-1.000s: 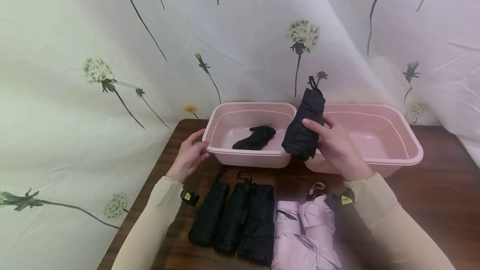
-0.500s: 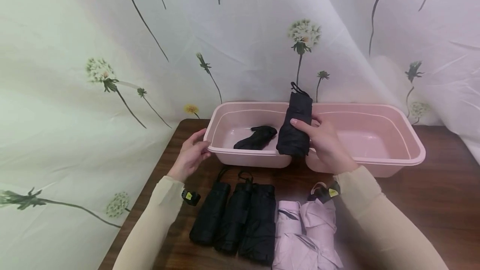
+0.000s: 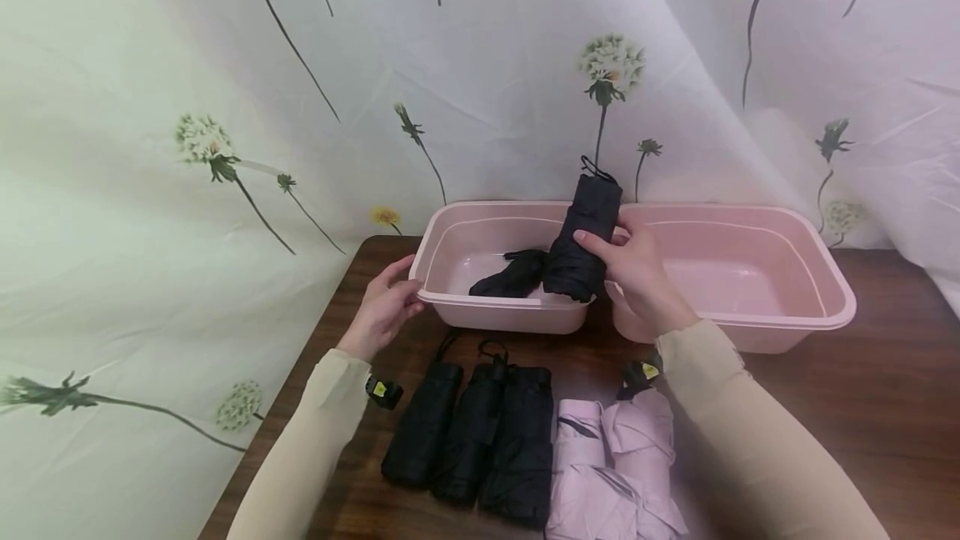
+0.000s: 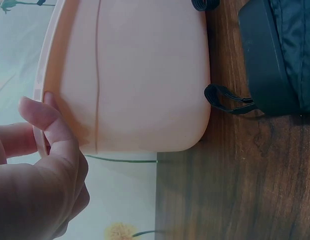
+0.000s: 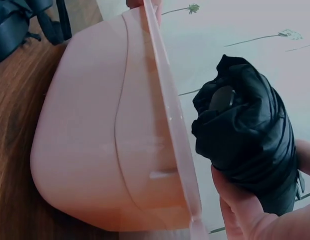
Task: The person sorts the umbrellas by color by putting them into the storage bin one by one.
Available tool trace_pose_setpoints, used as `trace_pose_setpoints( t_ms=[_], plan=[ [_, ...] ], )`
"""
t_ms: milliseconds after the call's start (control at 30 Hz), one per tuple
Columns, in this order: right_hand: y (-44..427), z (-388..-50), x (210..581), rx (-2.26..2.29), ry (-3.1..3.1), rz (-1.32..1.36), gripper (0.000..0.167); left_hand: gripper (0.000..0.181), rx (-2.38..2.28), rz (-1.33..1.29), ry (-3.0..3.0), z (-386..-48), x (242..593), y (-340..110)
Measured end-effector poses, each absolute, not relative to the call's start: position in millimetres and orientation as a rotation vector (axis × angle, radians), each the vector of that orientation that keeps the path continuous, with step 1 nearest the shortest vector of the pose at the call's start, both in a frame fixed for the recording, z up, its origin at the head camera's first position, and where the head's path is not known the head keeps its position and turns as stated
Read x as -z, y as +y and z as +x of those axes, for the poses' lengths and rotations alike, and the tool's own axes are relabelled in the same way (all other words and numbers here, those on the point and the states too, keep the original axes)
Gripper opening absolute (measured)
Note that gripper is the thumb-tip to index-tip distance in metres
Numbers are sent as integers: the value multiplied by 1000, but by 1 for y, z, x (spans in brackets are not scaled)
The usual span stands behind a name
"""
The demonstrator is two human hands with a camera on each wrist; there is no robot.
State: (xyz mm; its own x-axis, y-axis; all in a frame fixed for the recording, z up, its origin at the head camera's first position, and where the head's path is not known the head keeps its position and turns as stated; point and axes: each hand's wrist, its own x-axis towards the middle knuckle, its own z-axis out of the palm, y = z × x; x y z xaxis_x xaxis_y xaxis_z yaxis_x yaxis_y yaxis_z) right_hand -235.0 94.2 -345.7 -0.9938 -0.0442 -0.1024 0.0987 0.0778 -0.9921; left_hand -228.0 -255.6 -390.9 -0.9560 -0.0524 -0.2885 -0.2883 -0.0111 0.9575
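Right hand [image 3: 641, 277] partly behind black umbrella [image 3: 587, 219]

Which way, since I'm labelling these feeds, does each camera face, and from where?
Head: on the head, facing forward and down at the left basin and right basin; both sleeves, left grip and right grip show.
Left wrist: on that wrist, facing the left basin's outside; left grip shows, holding it.
Right wrist: on that wrist, facing the left basin and held black umbrella; right grip shows, plus a little left grip.
Head and right wrist share the held black umbrella.
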Motion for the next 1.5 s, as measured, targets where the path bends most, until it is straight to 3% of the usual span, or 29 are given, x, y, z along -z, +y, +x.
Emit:
trace_pose_setpoints(
  t_ms=[133,567,833,1500],
  plan=[
    [91,-237,346,2071,2218,50,69,58,-2086,-366,2084,-228,391,-257],
    [83,-239,348,2151,2133,89,82,56,-2096,-372,2063,-226,394,-257],
    [90,-235,341,1989,2439,77,64,56,-2080,-360,2074,-226,393,-258],
    [94,-193,307,1745,2651,-248,65,58,-2112,-364,2068,-228,392,-257]
  ],
)
